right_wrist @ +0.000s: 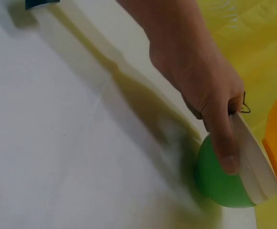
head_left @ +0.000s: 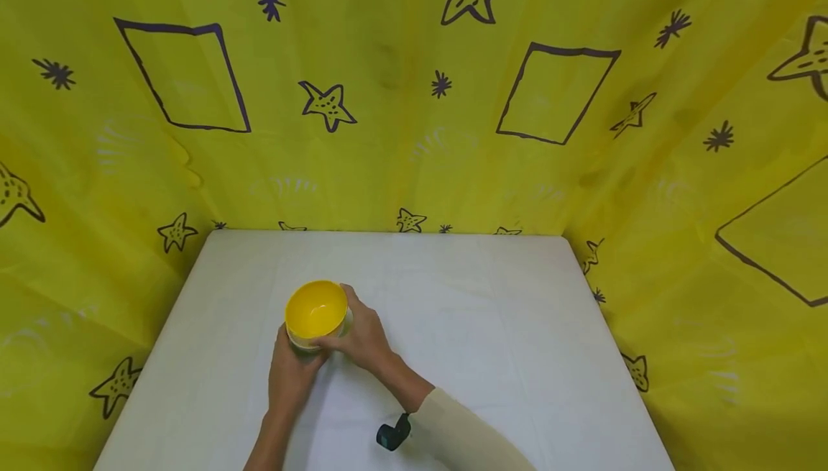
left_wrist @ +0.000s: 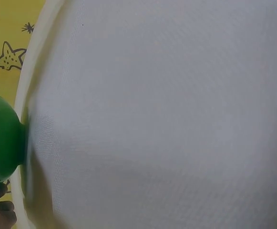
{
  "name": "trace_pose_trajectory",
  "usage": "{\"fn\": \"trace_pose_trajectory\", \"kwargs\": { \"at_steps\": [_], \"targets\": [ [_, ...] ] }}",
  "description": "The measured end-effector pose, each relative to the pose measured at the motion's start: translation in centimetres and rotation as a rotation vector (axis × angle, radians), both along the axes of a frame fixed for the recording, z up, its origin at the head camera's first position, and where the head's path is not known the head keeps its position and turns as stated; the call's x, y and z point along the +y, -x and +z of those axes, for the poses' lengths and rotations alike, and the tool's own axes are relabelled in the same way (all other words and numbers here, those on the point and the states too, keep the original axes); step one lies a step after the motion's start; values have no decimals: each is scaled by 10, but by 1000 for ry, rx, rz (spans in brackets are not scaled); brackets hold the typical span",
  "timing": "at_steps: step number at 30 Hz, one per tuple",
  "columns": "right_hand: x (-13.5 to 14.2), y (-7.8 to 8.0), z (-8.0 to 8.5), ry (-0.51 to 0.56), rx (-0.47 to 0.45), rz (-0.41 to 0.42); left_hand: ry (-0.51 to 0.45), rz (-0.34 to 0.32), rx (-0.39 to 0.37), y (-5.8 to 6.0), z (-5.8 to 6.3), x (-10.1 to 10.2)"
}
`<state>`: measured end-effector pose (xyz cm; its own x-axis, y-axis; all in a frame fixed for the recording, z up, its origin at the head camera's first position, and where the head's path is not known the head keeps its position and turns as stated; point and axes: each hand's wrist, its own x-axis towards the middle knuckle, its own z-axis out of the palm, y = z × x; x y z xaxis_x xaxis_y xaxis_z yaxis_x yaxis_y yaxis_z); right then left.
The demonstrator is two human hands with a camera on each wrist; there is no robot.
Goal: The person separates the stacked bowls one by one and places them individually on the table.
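Left of the middle in the head view, two hands held one stack: one yellow bowl (head_left: 317,309) over one green bowl (right_wrist: 217,176). The yellow mouth faced upward. The right hand (head_left: 362,338) pinched the green bowl near its pale rim (right_wrist: 250,162); the left hand (head_left: 293,377) curled about the lower side. Whether the rim was a third bowl, I cannot tell.

The hands (head_left: 364,338) are bare, the right sleeve (head_left: 468,431) beige.

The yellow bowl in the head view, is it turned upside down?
No, the yellow bowl shows its open inside to the head camera.
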<state>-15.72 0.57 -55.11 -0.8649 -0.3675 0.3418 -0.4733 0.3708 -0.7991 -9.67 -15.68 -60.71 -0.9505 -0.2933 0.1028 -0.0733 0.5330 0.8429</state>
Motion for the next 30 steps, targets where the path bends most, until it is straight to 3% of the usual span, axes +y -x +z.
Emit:
{"fn": "trace_pose_trajectory", "kwargs": {
  "at_steps": [6, 10, 14, 23, 30],
  "targets": [
    [9, -6, 16, 103, -2, -123, 7, 7, 22, 0, -1, -2],
    [21, -1, 16, 157, 60, -145, -9, 8, 28, 1, -3, -2],
    [34, 1, 8, 175, 79, -192, -24, -1, -2, 2, -4, -1],
    [51, -3, -16, 204, -99, -280, -11, -1, -8, 1, -4, -1],
    [57, -10, -42, 174, -170, -324, -42, 1, 0, 2, -6, -1]
  ]
}}
